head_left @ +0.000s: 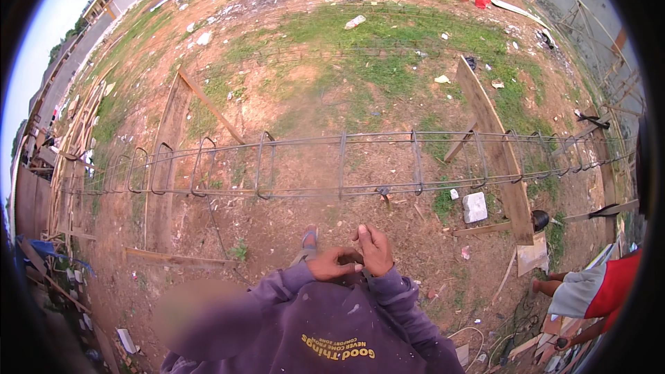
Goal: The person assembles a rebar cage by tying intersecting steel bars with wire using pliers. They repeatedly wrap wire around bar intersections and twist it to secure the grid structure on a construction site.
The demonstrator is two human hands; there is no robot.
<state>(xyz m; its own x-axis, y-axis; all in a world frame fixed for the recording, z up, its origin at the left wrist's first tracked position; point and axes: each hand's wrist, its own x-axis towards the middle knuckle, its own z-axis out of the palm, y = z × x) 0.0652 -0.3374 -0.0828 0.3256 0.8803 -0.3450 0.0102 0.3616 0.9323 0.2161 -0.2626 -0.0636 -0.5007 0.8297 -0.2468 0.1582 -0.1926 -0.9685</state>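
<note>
My left hand (334, 264) and my right hand (375, 250) are close together in front of my dark purple top. The left fingers curl in toward the right hand. The right hand is closed, thumb uppermost. Whatever lies between their fingers is too small or hidden to make out. Beyond them, and apart from both, a long rebar cage (416, 161) runs from left to right, its thin steel bars carrying several rectangular stirrups. Around the lower bar, near the middle, a small dark object (383, 192) shows, its kind unclear.
Plank supports stand under the cage, one board at right (493, 142) and one at left (165, 140). A white block (475, 208) lies on the soil. At lower right, a person in red and grey (616, 287) is beside scattered timber. Long sticks (75, 135) lie at left.
</note>
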